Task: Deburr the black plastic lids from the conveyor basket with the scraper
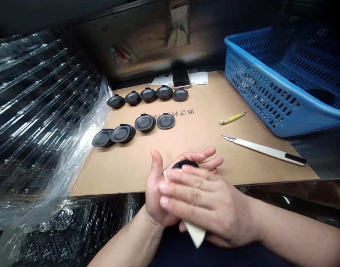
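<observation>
My left hand point(155, 193) lies palm up at the near edge of the cardboard sheet point(203, 141) and cradles a round black disc point(185, 164). My right hand point(205, 204) lies across it, fingers pressed together on a white cloth point(196, 233) that rests against the disc; a corner of the cloth hangs below the hands. Most of the disc is hidden under my fingers.
Two rows of black discs point(150, 94) point(131, 129) lie on the cardboard's far left. A white craft knife point(267, 150) and a yellow tool point(232, 118) lie on the right. A blue basket point(283, 81) stands at the right; clear plastic trays point(33, 111) are stacked at the left. A phone point(181, 78) leans at the back.
</observation>
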Demonstrator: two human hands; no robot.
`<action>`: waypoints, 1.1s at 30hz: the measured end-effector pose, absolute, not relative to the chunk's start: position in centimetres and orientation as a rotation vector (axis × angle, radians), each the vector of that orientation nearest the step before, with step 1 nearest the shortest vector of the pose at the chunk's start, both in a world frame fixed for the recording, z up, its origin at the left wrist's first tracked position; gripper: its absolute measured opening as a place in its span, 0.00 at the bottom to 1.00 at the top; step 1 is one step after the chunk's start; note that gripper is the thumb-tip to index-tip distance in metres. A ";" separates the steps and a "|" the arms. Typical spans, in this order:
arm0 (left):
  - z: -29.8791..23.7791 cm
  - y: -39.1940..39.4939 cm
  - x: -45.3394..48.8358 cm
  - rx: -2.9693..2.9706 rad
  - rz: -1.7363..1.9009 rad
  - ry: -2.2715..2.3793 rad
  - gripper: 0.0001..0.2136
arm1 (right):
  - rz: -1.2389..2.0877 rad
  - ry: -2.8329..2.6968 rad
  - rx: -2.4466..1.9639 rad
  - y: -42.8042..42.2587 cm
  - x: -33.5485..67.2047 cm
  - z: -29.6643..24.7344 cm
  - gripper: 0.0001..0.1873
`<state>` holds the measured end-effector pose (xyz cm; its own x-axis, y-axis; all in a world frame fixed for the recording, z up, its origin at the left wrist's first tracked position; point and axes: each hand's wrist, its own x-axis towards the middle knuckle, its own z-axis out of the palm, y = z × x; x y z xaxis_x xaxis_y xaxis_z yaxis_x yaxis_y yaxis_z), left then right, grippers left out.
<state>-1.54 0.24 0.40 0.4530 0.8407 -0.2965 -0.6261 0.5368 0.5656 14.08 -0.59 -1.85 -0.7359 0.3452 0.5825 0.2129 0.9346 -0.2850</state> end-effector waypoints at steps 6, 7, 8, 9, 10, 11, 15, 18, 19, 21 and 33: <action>-0.1 0.9 -2.8 0.465 1.013 0.392 0.39 | 0.522 -2.298 -0.177 -0.8 14.6 -0.3 0.13; -0.1 0.8 -2.9 0.475 1.000 0.386 0.39 | 0.549 -2.222 -0.225 -0.8 14.6 -0.1 0.12; -0.1 0.7 -2.9 0.479 0.989 0.384 0.39 | 0.564 -2.158 -0.293 -0.9 14.6 0.0 0.13; 0.0 0.6 -2.8 0.482 0.984 0.386 0.39 | 0.573 -2.110 -0.360 -0.9 14.5 0.1 0.13; 0.0 0.4 -2.7 0.485 0.987 0.396 0.40 | 0.586 -2.084 -0.416 -1.0 14.3 0.0 0.14; -0.1 0.2 -2.5 0.493 0.996 0.410 0.40 | 0.600 -2.069 -0.451 -0.9 14.1 -0.1 0.13; -0.5 -0.6 -1.6 0.507 1.018 0.430 0.37 | 0.511 -2.003 -0.480 -0.6 13.6 -0.5 0.13; -0.7 -1.0 -1.4 0.486 1.032 0.437 0.36 | 0.513 -2.022 -0.498 -0.5 13.7 -0.3 0.13; -0.8 -1.1 -1.4 0.494 1.048 0.453 0.36 | 0.554 -2.044 -0.477 -0.5 13.7 -0.2 0.12; -0.8 -1.2 -1.4 0.513 1.063 0.474 0.36 | 0.594 -2.070 -0.448 -0.6 13.8 -0.1 0.13; -0.9 -1.3 -0.2 0.455 1.096 0.504 0.36 | 0.410 -2.057 -0.593 -1.1 14.2 -0.7 0.20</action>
<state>-0.23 -1.30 -0.88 0.3677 0.9163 -0.1586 -0.7169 0.3880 0.5792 14.18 -1.10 -0.70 -0.4556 0.5578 0.6937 0.2489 0.8280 -0.5024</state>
